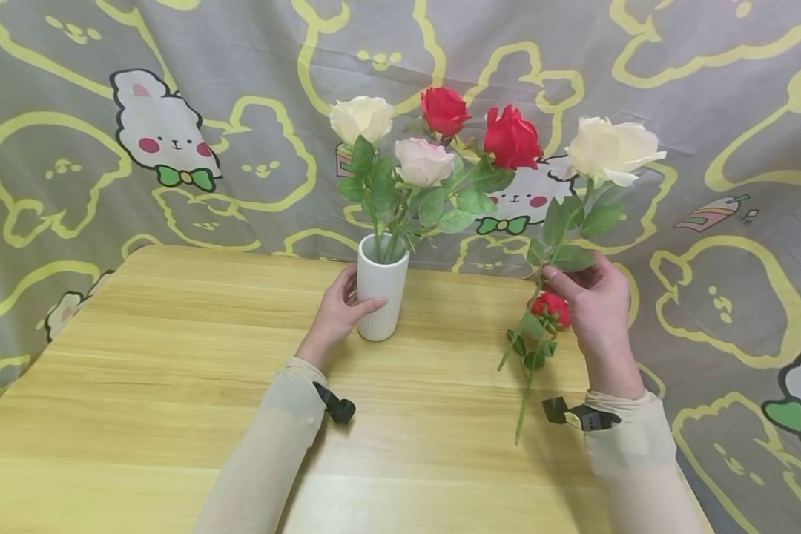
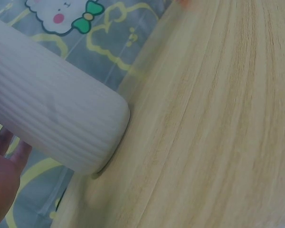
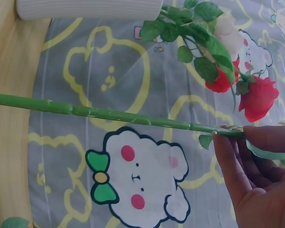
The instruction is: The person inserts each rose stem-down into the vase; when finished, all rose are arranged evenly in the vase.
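Note:
A white ribbed vase [image 1: 382, 308] stands upright on the table, held at its side by my left hand [image 1: 334, 315], the thumb across its front. Out of the vase rise a cream rose [image 1: 362, 120], a pale pink rose [image 1: 423, 162] and two red roses [image 1: 512, 139]. To the right of it, my right hand [image 1: 602, 308] pinches the stem of another cream rose [image 1: 614, 152] just below its leaves. That rose is raised, its green stem [image 3: 133, 118] slanting down and left in the head view. Behind this hand, another red rose [image 1: 552, 308] is partly hidden.
The wooden table [image 1: 140, 356] has its far edge against a grey curtain [image 1: 254, 67] with yellow outlines and cartoon animals. The red rose behind my right hand lies at the table's right side, its stem pointing towards me.

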Demonstrator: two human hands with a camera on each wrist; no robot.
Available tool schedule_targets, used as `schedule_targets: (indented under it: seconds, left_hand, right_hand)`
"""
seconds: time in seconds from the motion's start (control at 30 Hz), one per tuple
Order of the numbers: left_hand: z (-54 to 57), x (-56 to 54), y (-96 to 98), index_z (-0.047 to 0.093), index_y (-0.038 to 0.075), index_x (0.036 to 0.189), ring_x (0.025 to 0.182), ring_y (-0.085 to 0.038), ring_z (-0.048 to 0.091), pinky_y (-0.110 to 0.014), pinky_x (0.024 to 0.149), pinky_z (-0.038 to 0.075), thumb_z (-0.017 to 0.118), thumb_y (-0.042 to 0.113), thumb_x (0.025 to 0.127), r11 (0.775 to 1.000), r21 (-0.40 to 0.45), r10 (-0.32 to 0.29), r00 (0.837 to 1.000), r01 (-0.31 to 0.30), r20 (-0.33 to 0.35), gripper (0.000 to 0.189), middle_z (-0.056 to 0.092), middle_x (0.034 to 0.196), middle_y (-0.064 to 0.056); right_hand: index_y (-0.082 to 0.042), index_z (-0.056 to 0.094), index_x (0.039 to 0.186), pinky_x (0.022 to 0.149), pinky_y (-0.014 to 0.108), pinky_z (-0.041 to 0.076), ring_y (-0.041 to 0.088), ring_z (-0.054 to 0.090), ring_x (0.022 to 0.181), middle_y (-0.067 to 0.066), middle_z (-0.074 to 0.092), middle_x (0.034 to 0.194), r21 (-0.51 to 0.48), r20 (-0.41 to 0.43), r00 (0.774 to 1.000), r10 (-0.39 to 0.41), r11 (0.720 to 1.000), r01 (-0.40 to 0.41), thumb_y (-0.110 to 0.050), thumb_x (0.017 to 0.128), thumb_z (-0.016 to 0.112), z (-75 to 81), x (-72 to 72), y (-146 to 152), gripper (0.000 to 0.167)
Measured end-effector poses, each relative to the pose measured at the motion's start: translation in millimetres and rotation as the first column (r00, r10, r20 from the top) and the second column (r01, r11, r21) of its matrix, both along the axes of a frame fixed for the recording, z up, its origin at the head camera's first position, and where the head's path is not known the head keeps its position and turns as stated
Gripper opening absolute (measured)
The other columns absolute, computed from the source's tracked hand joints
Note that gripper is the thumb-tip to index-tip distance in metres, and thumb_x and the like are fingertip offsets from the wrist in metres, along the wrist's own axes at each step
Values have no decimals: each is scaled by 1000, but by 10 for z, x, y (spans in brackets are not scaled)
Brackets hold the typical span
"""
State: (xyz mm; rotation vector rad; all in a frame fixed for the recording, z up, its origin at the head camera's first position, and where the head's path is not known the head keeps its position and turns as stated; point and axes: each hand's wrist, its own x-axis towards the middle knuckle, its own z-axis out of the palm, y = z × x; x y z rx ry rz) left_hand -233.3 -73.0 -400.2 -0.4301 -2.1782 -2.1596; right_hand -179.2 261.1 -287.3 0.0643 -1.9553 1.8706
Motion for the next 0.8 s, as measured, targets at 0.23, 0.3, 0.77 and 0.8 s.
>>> schedule_targets:
  seconds: [0.23, 0.3, 0.77, 0.8]
  left_hand:
    - [-10, -5, -1, 37, -2, 145, 133, -35, 41, -42, 112, 33, 76, 5, 86, 1000, -3, -5, 1000, 5, 7, 72, 44, 144, -22]
    - [-10, -7, -3, 37, -2, 146, 134, -34, 41, -41, 113, 32, 76, 6, 86, 1000, -4, -4, 1000, 4, 9, 72, 43, 145, -21]
    - [-53, -29, -6, 38, 0, 146, 133, -32, 42, -39, 112, 33, 77, 9, 86, 1000, -9, 2, 1000, -2, 15, 72, 44, 145, -20]
    - [-56, -34, -6, 38, 0, 146, 133, -32, 41, -40, 112, 33, 77, 8, 86, 1000, -8, 2, 1000, -2, 12, 72, 44, 145, -20]
  right_hand:
    - [5, 65, 112, 71, 27, 59, 18, 69, 81, 11, 69, 94, -16, -83, 996, 42, 999, -43, 11, 84, 70, 54, 69, -65, 29]
    - [5, 66, 112, 70, 27, 59, 18, 69, 79, 11, 70, 95, -4, -108, 993, 52, 999, -52, 11, 84, 70, 74, 88, -78, 29]
    - [8, 65, 112, 69, 32, 60, 22, 70, 77, 17, 70, 95, -58, -213, 970, 118, 989, -133, 13, 81, 72, 209, 155, -191, 32]
    - [8, 65, 111, 69, 33, 60, 22, 70, 77, 17, 70, 93, -63, -220, 968, 123, 988, -140, 13, 81, 73, 217, 149, -204, 32]
